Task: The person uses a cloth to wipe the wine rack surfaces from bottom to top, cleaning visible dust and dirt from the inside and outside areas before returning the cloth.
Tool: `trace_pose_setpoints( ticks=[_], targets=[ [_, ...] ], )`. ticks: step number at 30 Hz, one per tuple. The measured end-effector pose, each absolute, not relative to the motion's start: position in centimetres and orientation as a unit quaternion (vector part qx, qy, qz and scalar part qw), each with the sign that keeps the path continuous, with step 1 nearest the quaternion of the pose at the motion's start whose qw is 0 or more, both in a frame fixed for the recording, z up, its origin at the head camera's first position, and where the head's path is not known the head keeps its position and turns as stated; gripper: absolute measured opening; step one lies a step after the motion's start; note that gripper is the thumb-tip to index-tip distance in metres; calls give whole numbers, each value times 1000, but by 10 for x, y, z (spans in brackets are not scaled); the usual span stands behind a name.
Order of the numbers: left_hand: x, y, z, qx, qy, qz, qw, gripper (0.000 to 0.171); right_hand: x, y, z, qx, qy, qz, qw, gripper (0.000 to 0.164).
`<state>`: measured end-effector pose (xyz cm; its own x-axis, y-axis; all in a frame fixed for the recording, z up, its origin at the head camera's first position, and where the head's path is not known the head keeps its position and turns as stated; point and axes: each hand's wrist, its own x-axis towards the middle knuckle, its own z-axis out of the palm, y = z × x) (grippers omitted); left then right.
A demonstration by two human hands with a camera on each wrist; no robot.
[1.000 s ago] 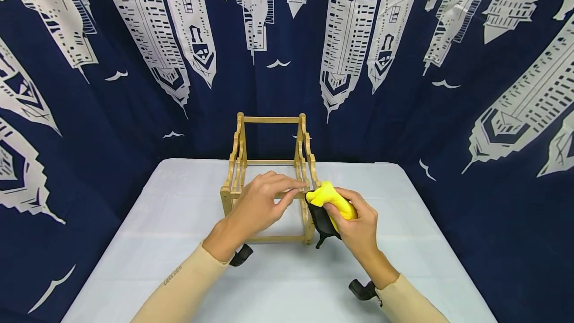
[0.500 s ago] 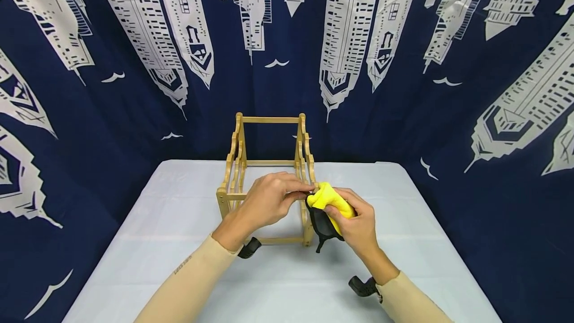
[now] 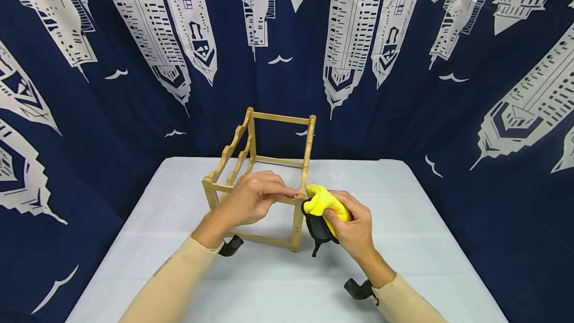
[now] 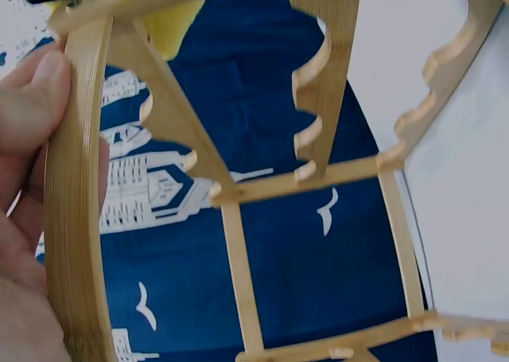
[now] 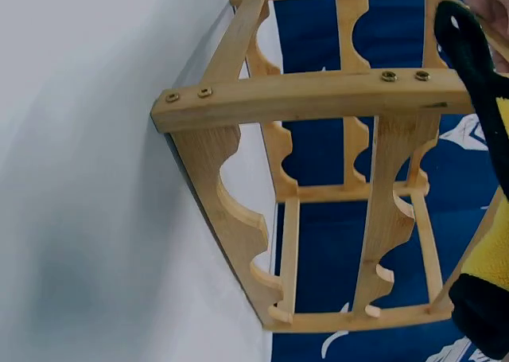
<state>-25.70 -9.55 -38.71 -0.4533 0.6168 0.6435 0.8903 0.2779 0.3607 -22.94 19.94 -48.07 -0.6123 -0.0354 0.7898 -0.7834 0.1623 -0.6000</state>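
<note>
A light wooden wine rack [image 3: 297, 231] with scalloped rails stands on the table, turned at an angle. My left hand [image 3: 251, 201] grips it at its near end, close to the right corner; in the left wrist view the thumb and fingers lie on either side of a wooden bar [image 4: 79, 195]. In my right hand [image 3: 356, 223] is a bunched yellow and black cloth [image 3: 319, 202], its yellow side folded up and its black part hanging down with a small loop. The cloth is right beside the rack's near right corner. Brass screw heads [image 5: 388, 76] show on a bar in the right wrist view.
A white covering lies over the table [image 3: 381, 263]. Behind and around it hangs a navy curtain [image 3: 287, 83] printed with white buildings and birds. Black camera mounts [image 3: 358, 289] stick out from both wrists.
My left hand has reached the rack's near end and the rack has turned, its near end going left and its far end right. The right hand with the cloth has shifted slightly left.
</note>
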Motion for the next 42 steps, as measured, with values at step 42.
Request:
trace_pose_setpoints(
  ticks=[42],
  targets=[
    [-258,-106,-377,-443,-796,-407,71,24,-230,185,-547,258,-917,299,59,40]
  ],
)
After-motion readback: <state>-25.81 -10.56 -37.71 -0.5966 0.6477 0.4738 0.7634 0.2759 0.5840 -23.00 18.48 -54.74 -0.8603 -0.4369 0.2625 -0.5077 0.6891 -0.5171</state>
